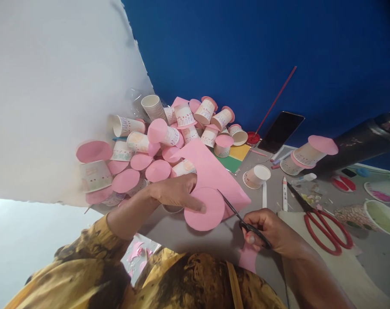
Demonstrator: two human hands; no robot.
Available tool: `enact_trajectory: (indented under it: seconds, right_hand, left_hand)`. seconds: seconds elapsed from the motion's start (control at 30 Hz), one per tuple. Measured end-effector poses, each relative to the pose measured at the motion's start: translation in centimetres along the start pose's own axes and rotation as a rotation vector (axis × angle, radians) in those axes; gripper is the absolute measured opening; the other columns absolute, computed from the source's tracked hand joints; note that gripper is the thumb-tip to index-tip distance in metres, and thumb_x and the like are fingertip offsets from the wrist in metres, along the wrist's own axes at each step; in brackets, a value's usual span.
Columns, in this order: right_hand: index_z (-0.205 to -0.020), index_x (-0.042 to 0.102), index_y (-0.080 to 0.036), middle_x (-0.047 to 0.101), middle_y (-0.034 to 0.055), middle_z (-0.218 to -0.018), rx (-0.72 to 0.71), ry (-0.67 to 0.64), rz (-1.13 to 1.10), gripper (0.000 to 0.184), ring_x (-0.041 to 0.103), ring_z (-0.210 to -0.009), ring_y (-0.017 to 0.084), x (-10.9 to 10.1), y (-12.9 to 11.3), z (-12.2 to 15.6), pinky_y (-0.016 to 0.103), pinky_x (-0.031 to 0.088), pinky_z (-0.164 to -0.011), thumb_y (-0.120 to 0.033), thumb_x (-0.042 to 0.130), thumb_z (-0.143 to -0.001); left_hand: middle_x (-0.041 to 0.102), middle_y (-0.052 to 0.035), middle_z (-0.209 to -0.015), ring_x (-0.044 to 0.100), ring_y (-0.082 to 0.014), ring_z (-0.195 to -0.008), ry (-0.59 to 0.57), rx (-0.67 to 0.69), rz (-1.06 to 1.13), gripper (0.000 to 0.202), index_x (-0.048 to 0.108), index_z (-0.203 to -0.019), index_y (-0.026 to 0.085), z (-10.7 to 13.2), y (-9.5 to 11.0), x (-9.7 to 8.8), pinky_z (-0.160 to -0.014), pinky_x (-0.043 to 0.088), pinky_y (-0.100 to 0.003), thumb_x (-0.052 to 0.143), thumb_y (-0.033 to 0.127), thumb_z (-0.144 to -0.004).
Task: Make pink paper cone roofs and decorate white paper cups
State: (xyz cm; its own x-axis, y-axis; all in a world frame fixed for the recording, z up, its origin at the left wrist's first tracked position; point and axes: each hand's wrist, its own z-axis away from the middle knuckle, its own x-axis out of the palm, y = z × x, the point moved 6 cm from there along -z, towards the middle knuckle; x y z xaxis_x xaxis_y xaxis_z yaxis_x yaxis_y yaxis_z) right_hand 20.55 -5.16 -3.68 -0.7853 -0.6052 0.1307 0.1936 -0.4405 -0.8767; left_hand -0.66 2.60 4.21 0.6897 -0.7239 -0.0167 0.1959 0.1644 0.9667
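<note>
My left hand [182, 193] pinches a pink paper circle [204, 219], thumb on top of it. A larger piece of pink paper [214, 171] with a straight edge and a pointed corner lies behind the circle. In my right hand [262, 229] is a pair of black-handled scissors [243, 221], my fingers in its loops. The scissor tips reach the upper right edge of the circle. Below my right hand hangs or lies a pink paper scrap [248, 257]; I cannot tell whether it is held.
Decorated paper cups [184, 116] with pink paper tops are heaped at the left and back. A white cup [257, 177], a phone [281, 131], a marker [284, 193] and red-handled scissors [326, 231] lie to the right. A blue wall [246, 51] stands behind.
</note>
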Motion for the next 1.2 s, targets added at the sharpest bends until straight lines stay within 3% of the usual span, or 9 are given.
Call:
enact_trajectory:
  seconds: [0.07,0.17,0.3,0.43,0.67,0.93,1.2]
  right_hand:
    - [-0.066,0.059,-0.016,0.053,-0.0042,-0.049,-0.036,0.028,-0.026,0.059,0.039,-0.044,0.007,-0.3,-0.1,-0.2,0.022,0.026,-0.045,-0.07,0.083,-0.064]
    - [-0.067,0.058,-0.017,0.051,-0.0045,-0.046,-0.122,0.078,-0.043,0.061,0.037,-0.043,0.007,-0.6,-0.5,-0.4,0.023,0.023,-0.045,-0.074,0.08,-0.067]
    - [-0.067,0.058,-0.017,0.052,-0.0034,-0.047,-0.178,0.117,-0.077,0.063,0.036,-0.044,0.007,-0.6,-0.6,-0.7,0.024,0.022,-0.046,-0.077,0.076,-0.069]
    - [-0.067,0.057,-0.017,0.053,-0.0026,-0.049,-0.168,0.096,-0.099,0.064,0.039,-0.046,0.008,-0.2,-0.4,-0.8,0.024,0.024,-0.048,-0.077,0.077,-0.068]
    - [-0.071,0.059,-0.016,0.055,-0.0023,-0.053,-0.175,0.068,-0.163,0.059,0.042,-0.048,0.008,-0.1,-0.1,-0.6,0.023,0.033,-0.049,-0.071,0.08,-0.07]
    - [-0.075,0.064,-0.014,0.057,-0.0002,-0.056,-0.207,0.037,-0.17,0.06,0.045,-0.05,0.01,0.3,-1.1,-0.3,0.024,0.037,-0.051,-0.073,0.077,-0.072]
    - [-0.08,0.067,-0.013,0.062,0.0019,-0.059,-0.236,0.034,-0.168,0.066,0.048,-0.049,0.01,0.4,-1.4,-0.4,0.025,0.041,-0.052,-0.077,0.075,-0.071]
  left_hand:
    - [0.069,-0.0011,-0.067,0.059,-0.0145,-0.062,-0.001,-0.023,0.106,0.025,0.075,-0.076,0.015,0.2,-0.6,0.4,-0.054,0.047,-0.022,0.089,0.031,-0.063]
    - [0.076,-0.0076,-0.087,0.068,-0.0191,-0.079,0.195,0.024,0.344,0.039,0.077,-0.099,0.014,0.7,-1.7,0.7,-0.069,0.054,-0.026,0.089,0.033,-0.067]
    - [0.077,-0.0105,-0.089,0.069,-0.0202,-0.075,0.511,0.067,0.552,0.041,0.078,-0.102,0.014,1.1,-3.8,1.9,-0.07,0.055,-0.031,0.089,0.036,-0.069]
    - [0.078,-0.0087,-0.089,0.069,-0.0202,-0.078,0.651,0.11,0.547,0.034,0.08,-0.097,0.015,0.8,-4.8,2.7,-0.074,0.055,-0.031,0.087,0.036,-0.072]
    - [0.075,-0.0061,-0.081,0.065,-0.0184,-0.074,0.628,0.053,0.384,0.027,0.079,-0.086,0.014,0.5,-4.5,2.6,-0.067,0.051,-0.027,0.086,0.036,-0.072]
    - [0.076,-0.008,-0.084,0.067,-0.0213,-0.076,0.668,0.051,0.335,0.03,0.078,-0.09,0.013,0.5,-4.7,2.3,-0.069,0.055,-0.03,0.085,0.036,-0.072]
    - [0.077,-0.0085,-0.083,0.068,-0.0212,-0.074,0.673,0.072,0.472,0.034,0.08,-0.094,0.013,0.4,-4.4,3.0,-0.071,0.056,-0.032,0.087,0.037,-0.07]
